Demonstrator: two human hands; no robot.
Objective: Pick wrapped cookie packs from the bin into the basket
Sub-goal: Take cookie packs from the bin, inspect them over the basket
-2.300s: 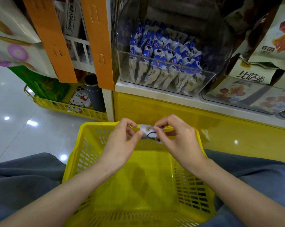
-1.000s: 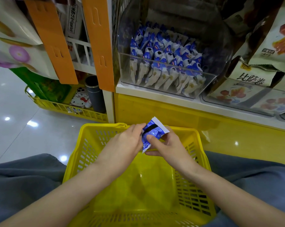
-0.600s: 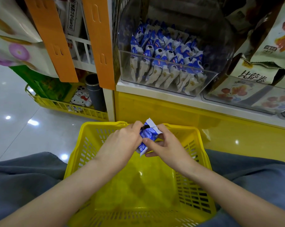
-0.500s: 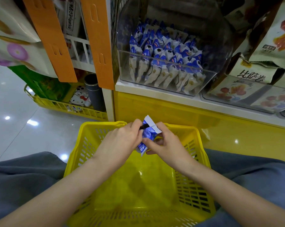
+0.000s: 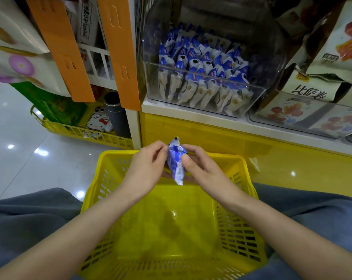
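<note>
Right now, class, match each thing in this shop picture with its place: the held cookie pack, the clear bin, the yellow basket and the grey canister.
Things
1. held cookie pack
2. clear bin
3. yellow basket
4. grey canister

Places
A. upright in the low yellow tray, left of the shelf unit
B. pinched between the left hand and the right hand
C. on the white shelf, holding many blue-and-white packs
D. between the person's legs, below both hands

Pairs: 1-B, 2-C, 3-D, 4-A
</note>
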